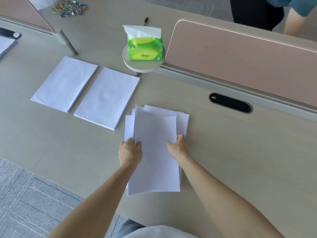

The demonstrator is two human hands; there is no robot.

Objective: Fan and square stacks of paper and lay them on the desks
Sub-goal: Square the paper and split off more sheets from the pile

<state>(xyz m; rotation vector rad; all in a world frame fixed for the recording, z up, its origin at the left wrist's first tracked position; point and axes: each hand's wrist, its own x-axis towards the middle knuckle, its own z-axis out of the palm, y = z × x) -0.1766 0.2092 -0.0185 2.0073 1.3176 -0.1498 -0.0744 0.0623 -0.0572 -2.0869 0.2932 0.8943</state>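
Note:
An uneven stack of white paper lies on the beige desk in front of me, its sheets splayed out at the far end. My left hand grips the stack's left edge and my right hand grips its right edge. Two squared stacks lie to the left: one beside the messy stack and another further left.
A green tissue pack stands on a small round shelf. A pink divider panel runs along the right. A black cable slot, a black pen and a pile of coloured clips are nearby. Another person stands behind the divider.

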